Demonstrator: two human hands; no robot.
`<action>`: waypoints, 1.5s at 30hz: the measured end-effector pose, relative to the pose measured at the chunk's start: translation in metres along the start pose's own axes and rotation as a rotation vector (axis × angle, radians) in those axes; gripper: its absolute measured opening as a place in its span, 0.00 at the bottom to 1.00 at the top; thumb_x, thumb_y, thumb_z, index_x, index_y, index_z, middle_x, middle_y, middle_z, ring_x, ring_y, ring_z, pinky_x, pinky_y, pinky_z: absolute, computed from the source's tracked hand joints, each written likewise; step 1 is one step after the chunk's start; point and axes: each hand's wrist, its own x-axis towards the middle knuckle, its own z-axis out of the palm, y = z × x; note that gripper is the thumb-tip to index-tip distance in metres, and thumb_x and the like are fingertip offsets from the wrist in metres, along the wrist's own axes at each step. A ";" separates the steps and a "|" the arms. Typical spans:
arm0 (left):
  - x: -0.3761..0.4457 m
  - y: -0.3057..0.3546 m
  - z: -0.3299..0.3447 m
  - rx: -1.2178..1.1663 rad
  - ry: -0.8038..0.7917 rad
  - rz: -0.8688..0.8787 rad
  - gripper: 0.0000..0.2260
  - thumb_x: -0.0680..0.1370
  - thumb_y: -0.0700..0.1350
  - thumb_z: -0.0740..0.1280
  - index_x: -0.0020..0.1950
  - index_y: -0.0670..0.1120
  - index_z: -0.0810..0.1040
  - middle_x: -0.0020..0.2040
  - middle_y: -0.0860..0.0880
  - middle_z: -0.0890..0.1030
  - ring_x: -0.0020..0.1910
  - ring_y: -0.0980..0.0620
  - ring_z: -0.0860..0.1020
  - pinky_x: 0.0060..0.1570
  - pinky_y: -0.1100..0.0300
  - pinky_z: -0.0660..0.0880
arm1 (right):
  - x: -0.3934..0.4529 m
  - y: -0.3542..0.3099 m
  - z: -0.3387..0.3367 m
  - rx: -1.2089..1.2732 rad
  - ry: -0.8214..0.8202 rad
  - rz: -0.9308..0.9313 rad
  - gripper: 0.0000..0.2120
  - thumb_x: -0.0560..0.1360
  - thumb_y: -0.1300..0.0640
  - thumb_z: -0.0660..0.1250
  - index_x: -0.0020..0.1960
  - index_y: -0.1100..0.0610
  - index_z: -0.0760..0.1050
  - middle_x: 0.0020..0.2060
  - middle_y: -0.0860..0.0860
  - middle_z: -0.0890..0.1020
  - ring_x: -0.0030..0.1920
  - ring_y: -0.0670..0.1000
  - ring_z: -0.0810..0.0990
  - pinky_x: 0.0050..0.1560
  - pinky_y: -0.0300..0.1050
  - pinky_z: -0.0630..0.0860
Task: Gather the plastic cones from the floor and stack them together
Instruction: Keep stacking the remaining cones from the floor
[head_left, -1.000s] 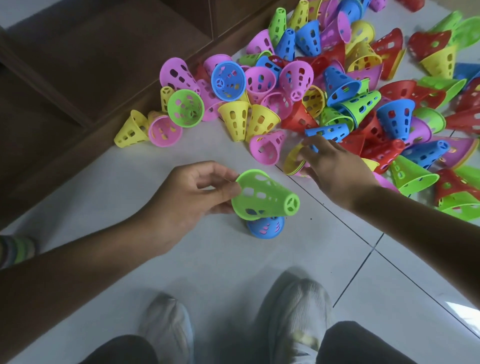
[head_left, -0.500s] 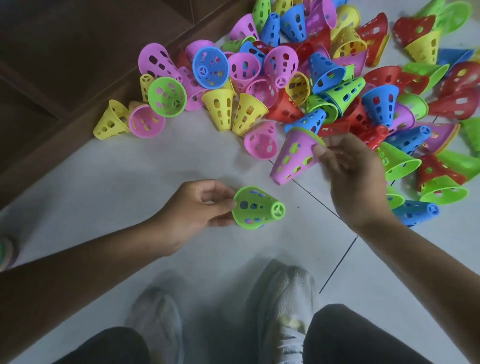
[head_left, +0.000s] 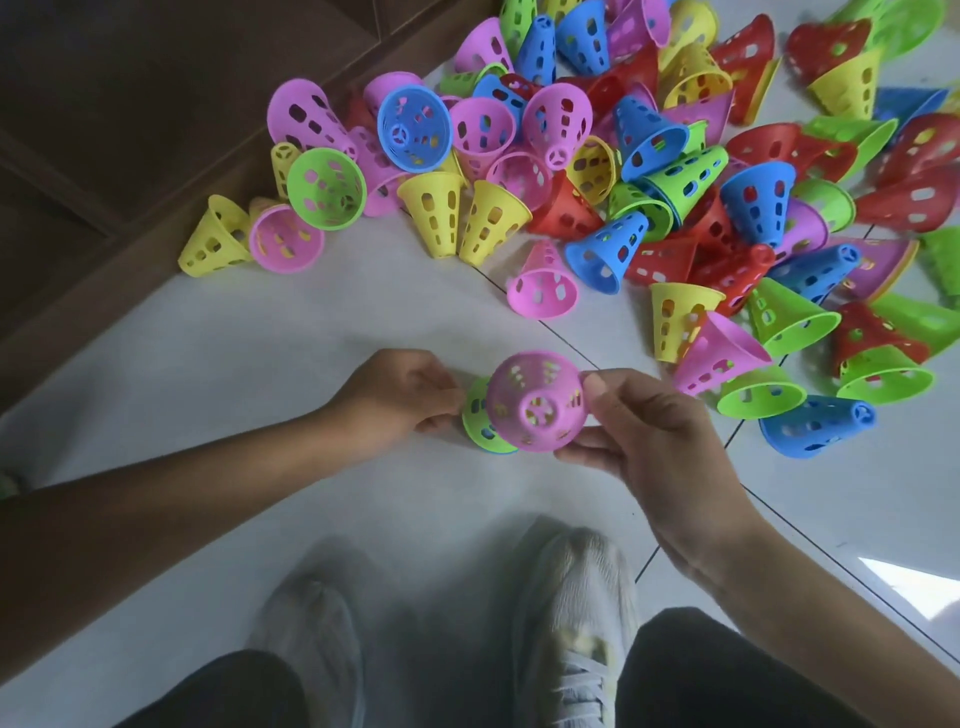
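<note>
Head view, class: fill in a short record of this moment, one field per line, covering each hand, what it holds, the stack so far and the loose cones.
left hand: left hand grips the green cone by its rim
right hand: right hand pinches the pink cone
stack: pink cone sits over the green cone, narrow end towards the camera; a sliver of blue shows beneath
loose cones: pile of cones in pink, blue, yellow, green and red
surface: tiled floor

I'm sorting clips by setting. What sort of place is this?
Probably an indoor room, perhaps a home or playroom: a pale tiled floor, dark wooden furniture at its edge, and a heap of plastic cones.
</note>
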 end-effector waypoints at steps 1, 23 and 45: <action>0.005 0.001 -0.002 0.030 0.012 0.008 0.22 0.58 0.55 0.74 0.43 0.40 0.82 0.36 0.39 0.84 0.35 0.47 0.79 0.45 0.48 0.79 | 0.002 0.004 0.001 -0.006 0.009 0.015 0.10 0.82 0.60 0.62 0.47 0.62 0.80 0.41 0.59 0.84 0.38 0.54 0.86 0.42 0.43 0.82; 0.065 0.070 0.031 -0.338 -0.244 -0.069 0.19 0.84 0.48 0.64 0.75 0.52 0.69 0.66 0.44 0.79 0.52 0.44 0.80 0.44 0.56 0.77 | 0.028 0.036 -0.003 -0.345 0.104 0.120 0.07 0.79 0.61 0.65 0.48 0.58 0.82 0.44 0.53 0.85 0.38 0.51 0.87 0.51 0.47 0.83; 0.028 0.061 0.001 -0.529 -0.135 0.071 0.08 0.71 0.41 0.72 0.49 0.45 0.79 0.46 0.46 0.84 0.43 0.51 0.82 0.46 0.62 0.80 | 0.054 0.003 -0.116 -1.375 0.495 -0.613 0.17 0.74 0.62 0.71 0.62 0.57 0.78 0.53 0.56 0.80 0.55 0.61 0.73 0.55 0.56 0.72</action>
